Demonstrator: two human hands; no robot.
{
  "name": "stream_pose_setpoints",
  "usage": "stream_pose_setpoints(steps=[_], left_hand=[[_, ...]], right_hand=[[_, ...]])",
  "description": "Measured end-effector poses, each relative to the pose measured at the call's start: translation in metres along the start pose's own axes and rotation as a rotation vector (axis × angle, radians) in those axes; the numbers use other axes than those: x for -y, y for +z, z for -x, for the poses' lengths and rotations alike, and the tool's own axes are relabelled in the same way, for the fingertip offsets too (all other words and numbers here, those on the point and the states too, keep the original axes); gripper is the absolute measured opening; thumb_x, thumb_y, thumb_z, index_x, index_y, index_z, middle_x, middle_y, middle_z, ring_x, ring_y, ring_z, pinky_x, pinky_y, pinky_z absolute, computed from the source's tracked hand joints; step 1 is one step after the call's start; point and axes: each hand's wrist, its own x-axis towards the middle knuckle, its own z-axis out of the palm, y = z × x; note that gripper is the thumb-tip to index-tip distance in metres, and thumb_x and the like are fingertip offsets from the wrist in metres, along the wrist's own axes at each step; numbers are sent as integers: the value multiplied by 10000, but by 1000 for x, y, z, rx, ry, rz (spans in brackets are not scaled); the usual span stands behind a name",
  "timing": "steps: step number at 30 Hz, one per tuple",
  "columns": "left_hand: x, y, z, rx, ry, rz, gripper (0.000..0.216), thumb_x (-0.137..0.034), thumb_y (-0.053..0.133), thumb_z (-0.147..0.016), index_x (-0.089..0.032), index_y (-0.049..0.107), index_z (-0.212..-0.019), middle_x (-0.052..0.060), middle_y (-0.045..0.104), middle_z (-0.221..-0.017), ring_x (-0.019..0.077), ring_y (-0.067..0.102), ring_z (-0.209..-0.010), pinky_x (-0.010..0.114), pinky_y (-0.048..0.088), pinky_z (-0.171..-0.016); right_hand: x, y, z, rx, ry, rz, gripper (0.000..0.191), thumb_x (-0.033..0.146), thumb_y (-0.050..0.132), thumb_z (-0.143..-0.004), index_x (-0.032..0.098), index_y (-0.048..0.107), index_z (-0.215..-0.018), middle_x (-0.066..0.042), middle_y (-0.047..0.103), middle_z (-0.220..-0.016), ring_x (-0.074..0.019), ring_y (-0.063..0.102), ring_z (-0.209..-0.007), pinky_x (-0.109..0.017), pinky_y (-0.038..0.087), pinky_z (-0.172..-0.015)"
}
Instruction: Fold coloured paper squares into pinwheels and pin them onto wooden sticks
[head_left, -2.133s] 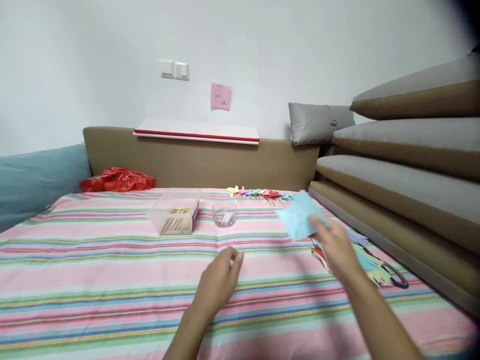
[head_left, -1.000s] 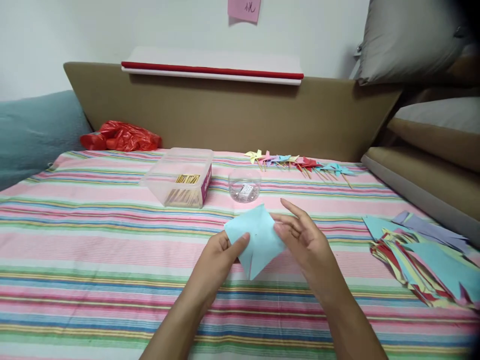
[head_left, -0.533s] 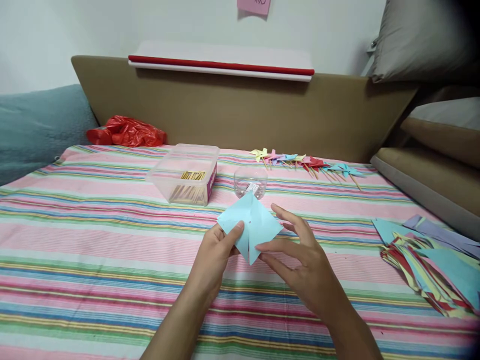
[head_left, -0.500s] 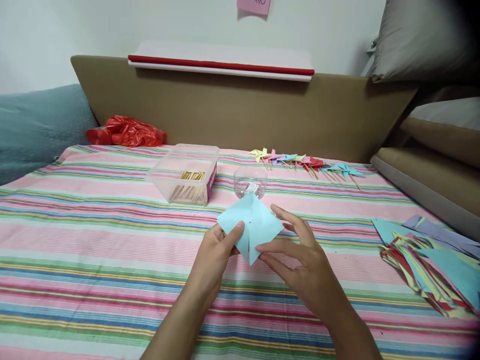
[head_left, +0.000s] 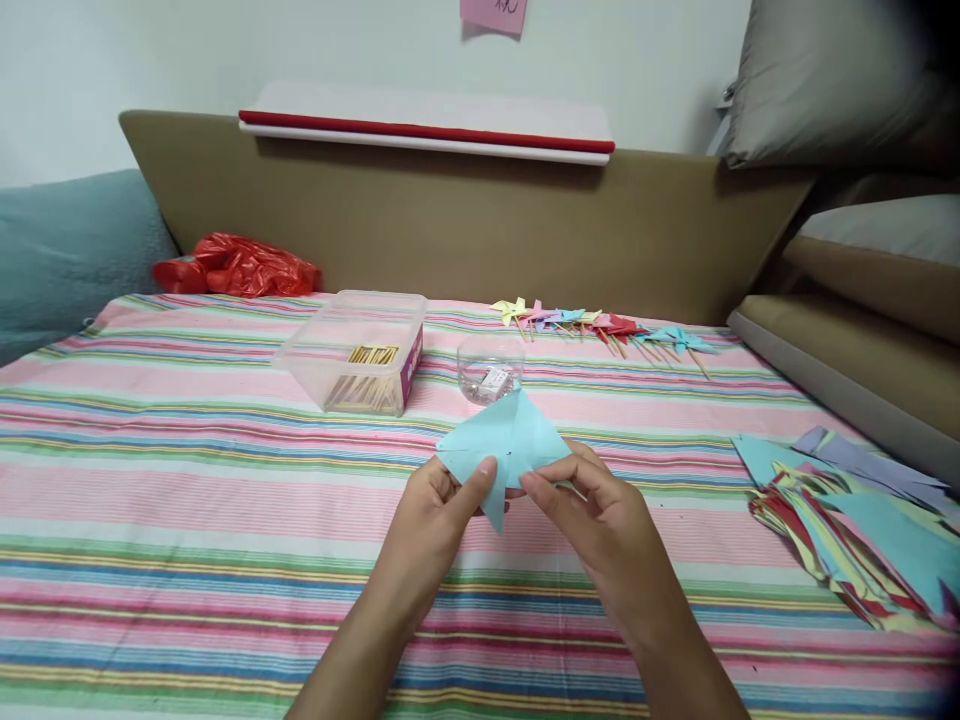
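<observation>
Hands [head_left: 435, 512] closed on blue paper [head_left: 489, 432]

Light-blue slit paper [head_left: 506, 430], smooth and matt; a pile of cut paper sheets [head_left: 862, 530], equally dull-surfaced; pinwheels [head_left: 615, 325] of matt paper on bare wooden sticks; a rectangular box [head_left: 300, 360] of clear, slightly cloudy plastic — smooth-walled, with pale wooden splints [head_left: 373, 356] inside; a round tub [head_left: 472, 358] of transparent, shiny plastic; a red bag [head_left: 251, 268] of thin plastic — glossy and crinkled; a striped cloth [head_left: 187, 520], matt, lightly wrinkled; a teal cushion [head_left: 67, 245] in dull, soft-looking fabric.
</observation>
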Motion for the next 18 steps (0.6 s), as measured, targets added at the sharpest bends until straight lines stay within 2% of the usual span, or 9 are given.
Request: stream_pose_setpoints(steps=[5, 10, 18], left_hand=[[1, 0, -1, 44, 14, -50, 301, -429, 683, -928, -163, 640, -794, 0, 573, -736, 148, 513, -721, 274, 476, -701], [1, 1, 0, 55, 11, -81, 322, -436, 696, -914, -164, 634, -753, -2, 564, -731, 145, 496, -717, 263, 450, -700], [0, 3, 2, 25, 11, -108, 298, -443, 707, -895, -176, 670, -768, 11, 593, -724, 170, 518, -714, 292, 453, -725]], right_hand=[[3, 3, 0, -54, 84, -49, 264, 457, 813, -776, 223, 715, -702, -48, 685, -1061, -219, 677, -938, -327, 555, -840], [4, 3, 1, -72, 86, -76, 267, 446, 830, -757, 216, 716, -684, -53, 687, -1031, -215, 673, -899, -332, 558, -810], [1, 3, 1, -56, 97, -116, 263, 442, 848, -751, 223, 716, -692, -49, 669, -1028, -211, 654, -902, -354, 550, -849]])
